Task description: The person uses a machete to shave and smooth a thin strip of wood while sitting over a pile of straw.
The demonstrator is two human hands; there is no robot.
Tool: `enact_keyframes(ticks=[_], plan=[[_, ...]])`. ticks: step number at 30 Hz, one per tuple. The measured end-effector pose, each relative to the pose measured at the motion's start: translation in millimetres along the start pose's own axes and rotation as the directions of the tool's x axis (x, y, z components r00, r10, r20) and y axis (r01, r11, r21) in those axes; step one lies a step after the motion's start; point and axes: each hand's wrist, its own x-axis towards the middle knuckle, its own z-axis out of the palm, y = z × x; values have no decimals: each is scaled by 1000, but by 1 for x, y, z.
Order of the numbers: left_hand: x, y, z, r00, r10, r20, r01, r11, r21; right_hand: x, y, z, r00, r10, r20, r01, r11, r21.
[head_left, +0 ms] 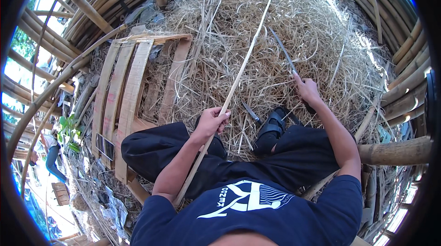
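My left hand (212, 122) is closed around a long, pale bamboo strip (248, 55). The strip slants from beside my left arm, across my lap, and up over the shavings to the far side. To the right, my right hand (307, 90) grips a long knife (283, 50) with a narrow, dark blade pointing far and to the left. The blade is apart from the strip. Between my feet and the shavings lies a second, shorter knife (251, 113), just left of my sandal (272, 129).
A heap of bamboo shavings (312, 30) covers the ground ahead. At the left lies a wooden slatted pallet (133, 80) with a dark phone-like slab (105, 147) on it. Bamboo poles (395, 153) lie around both sides. Another person (51, 154) is at the far left.
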Motion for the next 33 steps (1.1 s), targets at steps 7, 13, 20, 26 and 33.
enact_keyframes(ticks=[7,13,20,26,33], plan=[[-6,9,12,992,-89,86,87,996,31,-44,-32,-2,939,-293,179,302,953,-28],[-4,2,-2,959,-99,266,157,966,-207,-76,-37,10,842,-412,347,499,839,-216],[2,-2,-3,985,-94,143,127,962,-242,-86,-24,18,745,-510,430,643,720,-260],[-1,4,6,992,-93,79,97,994,-41,-75,-12,21,707,-504,497,677,685,-269],[2,13,13,1000,-15,26,15,1000,-17,-49,-5,14,780,-502,374,607,753,-254]])
